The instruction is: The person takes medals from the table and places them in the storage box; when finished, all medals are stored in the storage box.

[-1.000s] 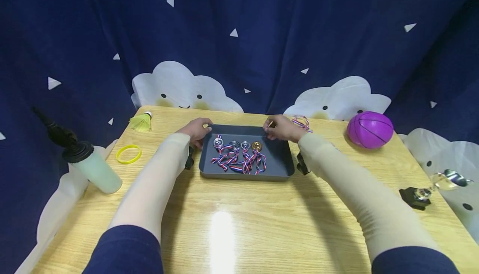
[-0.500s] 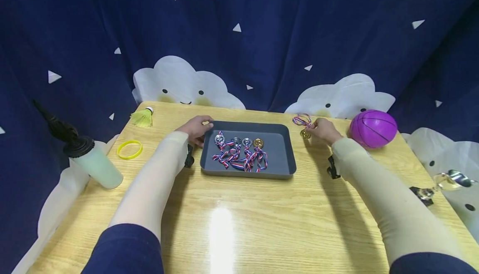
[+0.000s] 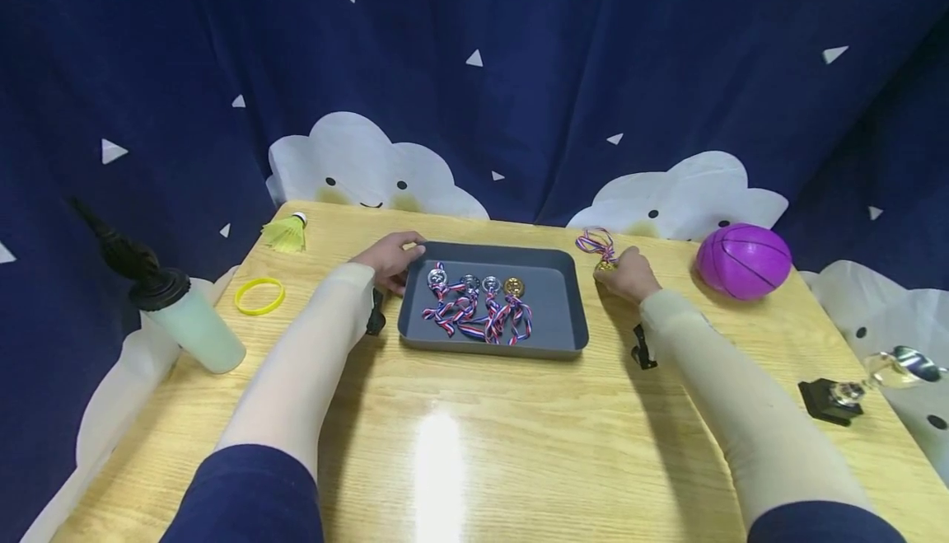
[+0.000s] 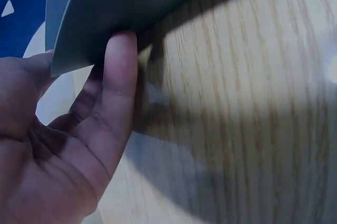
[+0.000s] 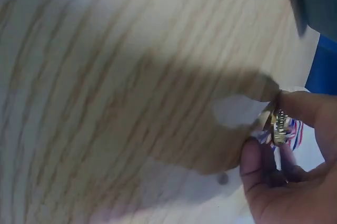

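Note:
A grey rectangular tray (image 3: 493, 351) sits mid-table. At its far left corner my left hand (image 3: 391, 256) grips the rim, thumb on the edge and fingers against the outer wall (image 4: 105, 18). Inside the tray lie three silver medals (image 3: 491, 284) and a gold-coloured medal (image 3: 514, 287), their red, white and blue ribbons (image 3: 474, 319) bunched below them. Right of the tray, my right hand (image 3: 630, 275) pinches another gold medal (image 5: 279, 129) between thumb and fingers. That medal's striped ribbon (image 3: 596, 241) spreads on the table behind it.
A purple ball (image 3: 744, 261) rests at the back right, with a trophy (image 3: 830, 401) nearer the right edge. Along the left are a yellow shuttlecock (image 3: 286, 233), a yellow ring (image 3: 259, 296) and a pale green bottle (image 3: 196, 333). A dark blue curtain (image 3: 474, 24) hangs behind.
My right hand has moved right from above the tray's far right corner to the gold medal on the table and now pinches it. My left hand has stayed at the tray.

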The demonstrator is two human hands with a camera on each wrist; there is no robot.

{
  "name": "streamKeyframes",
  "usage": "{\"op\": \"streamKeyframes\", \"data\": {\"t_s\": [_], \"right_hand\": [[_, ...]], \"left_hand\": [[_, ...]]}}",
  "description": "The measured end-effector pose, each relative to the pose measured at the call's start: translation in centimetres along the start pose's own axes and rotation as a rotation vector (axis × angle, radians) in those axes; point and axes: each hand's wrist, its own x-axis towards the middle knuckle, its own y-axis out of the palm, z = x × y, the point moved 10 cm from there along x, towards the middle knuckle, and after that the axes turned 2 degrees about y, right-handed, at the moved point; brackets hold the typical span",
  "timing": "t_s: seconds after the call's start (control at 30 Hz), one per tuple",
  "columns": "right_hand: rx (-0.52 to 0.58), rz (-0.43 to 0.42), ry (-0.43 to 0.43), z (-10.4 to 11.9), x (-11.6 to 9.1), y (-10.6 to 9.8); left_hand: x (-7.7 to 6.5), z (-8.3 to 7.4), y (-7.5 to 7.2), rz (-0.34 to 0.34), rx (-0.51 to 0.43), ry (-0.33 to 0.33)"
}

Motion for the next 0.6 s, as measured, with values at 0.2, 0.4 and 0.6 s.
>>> {"op": "streamKeyframes", "data": {"t_s": [0.2,0.4,0.6], "right_hand": [[0.113,-0.047,-0.098,0.1,0.0,-0.7],[0.311,-0.083,-0.161,0.4,-0.1,-3.0],[0.610,-0.118,-0.229,2.7,-0.9,-7.5]], "left_hand": [[-0.1,0.0,-0.1,-0.011,-0.007,0.005],[-0.4,0.1,0.4,0.004,-0.019,0.009],[-0.1,0.0,0.2,-0.011,-0.007,0.028]]}}
